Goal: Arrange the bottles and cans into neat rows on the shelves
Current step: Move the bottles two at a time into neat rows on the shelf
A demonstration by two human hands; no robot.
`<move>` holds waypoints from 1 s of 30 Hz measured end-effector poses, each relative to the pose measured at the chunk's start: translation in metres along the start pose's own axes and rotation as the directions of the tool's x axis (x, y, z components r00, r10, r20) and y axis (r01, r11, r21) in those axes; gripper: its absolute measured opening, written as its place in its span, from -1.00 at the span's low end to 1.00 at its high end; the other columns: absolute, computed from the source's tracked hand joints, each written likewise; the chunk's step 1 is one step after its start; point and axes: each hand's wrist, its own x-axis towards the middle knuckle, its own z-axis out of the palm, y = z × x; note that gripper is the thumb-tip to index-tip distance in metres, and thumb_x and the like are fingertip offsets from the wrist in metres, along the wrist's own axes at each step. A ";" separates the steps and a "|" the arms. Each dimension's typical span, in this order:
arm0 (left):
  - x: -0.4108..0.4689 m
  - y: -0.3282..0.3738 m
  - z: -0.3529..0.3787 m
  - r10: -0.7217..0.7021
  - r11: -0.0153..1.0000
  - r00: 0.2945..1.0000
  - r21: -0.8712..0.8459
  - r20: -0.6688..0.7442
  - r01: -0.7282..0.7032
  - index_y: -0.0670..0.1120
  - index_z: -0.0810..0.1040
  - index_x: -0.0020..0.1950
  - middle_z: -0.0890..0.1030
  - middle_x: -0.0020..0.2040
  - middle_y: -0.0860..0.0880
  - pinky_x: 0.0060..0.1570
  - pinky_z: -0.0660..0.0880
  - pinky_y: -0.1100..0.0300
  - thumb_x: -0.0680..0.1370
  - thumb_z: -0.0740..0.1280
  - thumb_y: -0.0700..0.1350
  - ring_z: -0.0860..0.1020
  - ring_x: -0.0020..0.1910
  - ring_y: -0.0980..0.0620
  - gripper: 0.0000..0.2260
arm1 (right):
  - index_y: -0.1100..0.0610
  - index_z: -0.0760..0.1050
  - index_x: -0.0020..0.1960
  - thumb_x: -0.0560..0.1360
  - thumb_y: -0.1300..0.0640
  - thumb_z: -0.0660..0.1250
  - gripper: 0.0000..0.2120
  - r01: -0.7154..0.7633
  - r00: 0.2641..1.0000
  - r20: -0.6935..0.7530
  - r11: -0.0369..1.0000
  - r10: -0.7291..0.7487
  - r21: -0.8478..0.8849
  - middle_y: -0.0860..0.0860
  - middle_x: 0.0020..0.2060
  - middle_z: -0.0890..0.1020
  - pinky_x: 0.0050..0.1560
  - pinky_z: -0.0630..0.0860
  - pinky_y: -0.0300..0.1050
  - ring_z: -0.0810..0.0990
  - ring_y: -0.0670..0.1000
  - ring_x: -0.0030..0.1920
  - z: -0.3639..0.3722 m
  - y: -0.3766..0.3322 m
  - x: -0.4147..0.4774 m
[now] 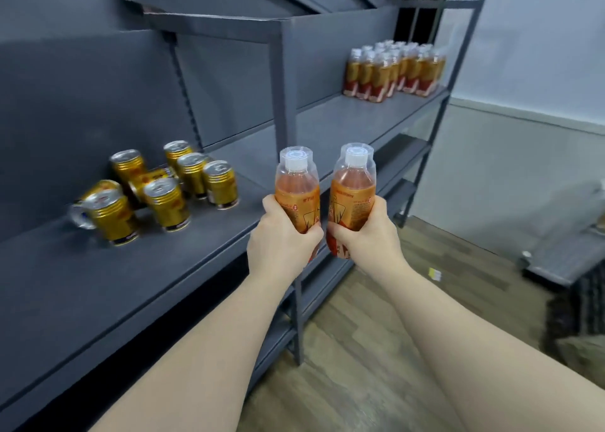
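My left hand (pixel 281 238) grips an orange drink bottle (pixel 297 182) with a white cap, held upright in front of the shelf edge. My right hand (pixel 365 235) grips a second, matching bottle (pixel 353 182) right beside it. On the grey shelf (pixel 98 284) to the left stand several gold cans (pixel 193 177) in a loose cluster, some upright and at least one lying on its side (pixel 150 181). Far along the shelf, at the right end, several matching bottles (pixel 393 71) stand packed in rows.
A grey upright post (pixel 288 110) divides the shelf sections just behind the held bottles. Lower shelves run beneath. Wooden floor (pixel 376 333) lies to the right, with a low grey cart (pixel 563 258) at the right edge and a pale wall behind.
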 end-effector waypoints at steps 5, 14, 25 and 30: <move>0.022 0.036 0.040 0.131 0.991 0.986 -0.047 0.106 -0.127 0.00 0.22 0.26 0.52 0.05 -0.01 -0.05 0.54 0.03 0.43 0.43 0.23 0.56 0.01 -0.11 -0.41 | -0.02 0.29 0.23 0.41 -0.07 0.52 -0.46 -0.069 0.984 -0.165 0.998 0.065 -0.015 -0.13 -0.02 0.56 -0.19 0.49 -0.18 0.56 -0.11 -0.04 -0.043 0.020 0.018; 0.037 0.093 0.106 0.298 0.954 0.918 -0.112 0.263 -0.278 -0.03 0.23 0.31 0.54 0.09 -0.03 -0.10 0.48 0.06 0.44 0.40 0.25 0.56 0.05 -0.10 -0.38 | -0.08 0.26 0.20 0.39 -0.05 0.53 -0.46 -0.188 0.908 -0.384 0.982 0.170 -0.011 -0.11 0.00 0.57 -0.13 0.51 -0.14 0.57 -0.06 0.01 -0.099 0.056 0.032; 0.045 0.170 0.202 0.381 0.925 0.867 -0.131 0.321 -0.357 -0.03 0.18 0.36 0.53 0.14 -0.06 0.01 0.55 0.01 0.47 0.40 0.22 0.55 0.12 -0.12 -0.35 | -0.04 0.28 0.23 0.37 -0.10 0.53 -0.41 -0.254 0.851 -0.478 0.967 0.217 -0.013 -0.10 0.03 0.58 0.09 0.56 0.03 0.58 0.00 0.07 -0.184 0.122 0.083; 0.054 0.216 0.242 0.336 0.942 0.887 -0.119 0.317 -0.314 0.02 0.19 0.31 0.44 0.02 0.06 0.04 0.59 -0.08 0.45 0.41 0.25 0.56 0.07 -0.12 -0.38 | -0.04 0.27 0.25 0.37 -0.11 0.53 -0.40 -0.264 0.863 -0.451 0.964 0.225 -0.024 -0.08 0.06 0.58 0.10 0.57 0.06 0.57 0.01 0.09 -0.228 0.146 0.119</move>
